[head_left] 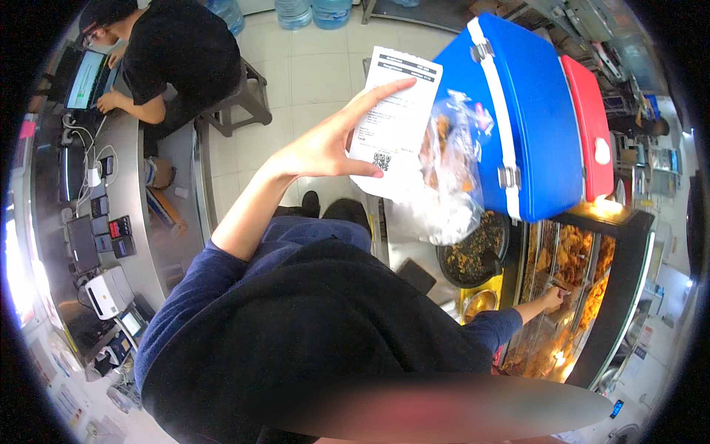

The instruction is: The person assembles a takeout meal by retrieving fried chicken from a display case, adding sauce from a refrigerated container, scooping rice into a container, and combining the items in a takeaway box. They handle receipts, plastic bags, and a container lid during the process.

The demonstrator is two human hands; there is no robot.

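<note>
My left hand [333, 140] holds a white printed receipt [399, 103], thumb and index finger spread across its face; the other fingers are mostly hidden. Right behind the receipt sits a clear plastic bag [451, 185] with brown food inside; whether my hand also grips the bag I cannot tell. My right arm reaches out to the right, and my right hand [553, 297] is closed at the lit food warmer [629, 296]. What its fingers hold is too small to make out. Pieces of golden fried food [573, 248] lie on the warmer's racks.
A blue cooler box [540, 111] with white straps stands beyond the bag, beside a red box [589, 126]. Near the warmer are a dark pan [473, 251] of crumbs and a metal bowl [481, 303]. At left, a person [181, 59] sits on a stool [248, 111] at a laptop [87, 81].
</note>
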